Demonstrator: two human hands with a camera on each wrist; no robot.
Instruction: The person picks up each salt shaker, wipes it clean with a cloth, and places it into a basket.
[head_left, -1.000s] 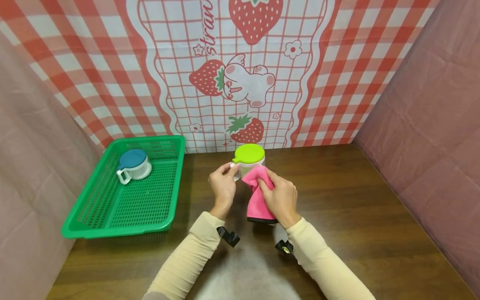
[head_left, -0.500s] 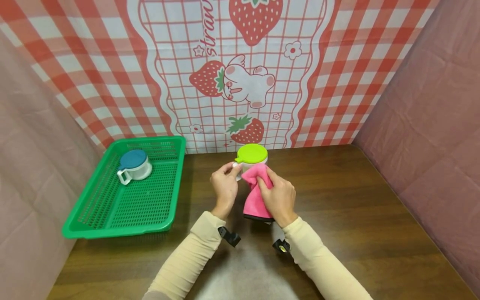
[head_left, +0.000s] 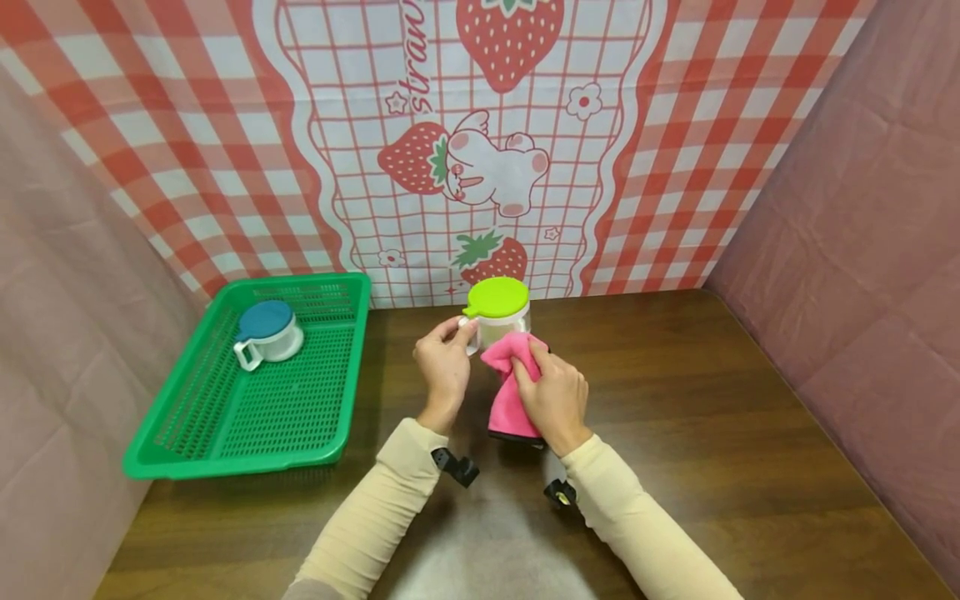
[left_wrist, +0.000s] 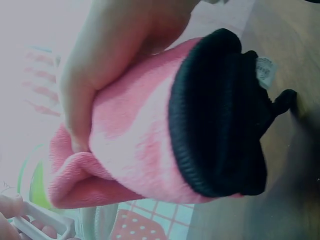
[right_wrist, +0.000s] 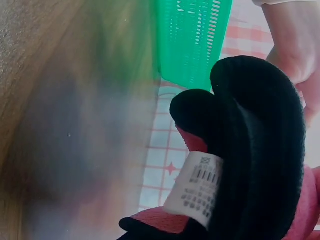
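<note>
My left hand (head_left: 444, 362) pinches the white handle of a clear jar (head_left: 491, 332) with a lime-green lid (head_left: 498, 297), held upright over the far middle of the table. A bunched pink cloth (head_left: 513, 406) with a black edge is gripped in my right hand (head_left: 557, 392), close against the front of the jar. In the left wrist view the cloth (left_wrist: 135, 135) fills the middle, with the white handle (left_wrist: 45, 218) at lower left. The right wrist view shows the cloth's black edge (right_wrist: 260, 150) and a white printed label (right_wrist: 196, 187).
At the left stands a green perforated basket (head_left: 341, 400) holding a similar jar (head_left: 279, 342) with a blue lid (head_left: 266, 318). A red checked strawberry cloth (head_left: 630, 208) hangs behind the brown table (head_left: 697, 433). Pinkish curtains (head_left: 847, 250) border both sides.
The green-lidded jar dips slightly right, then rises and shifts left in my left hand. My right hand with the cloth moves slightly left, exposing more of the jar's front. The basket stays put.
</note>
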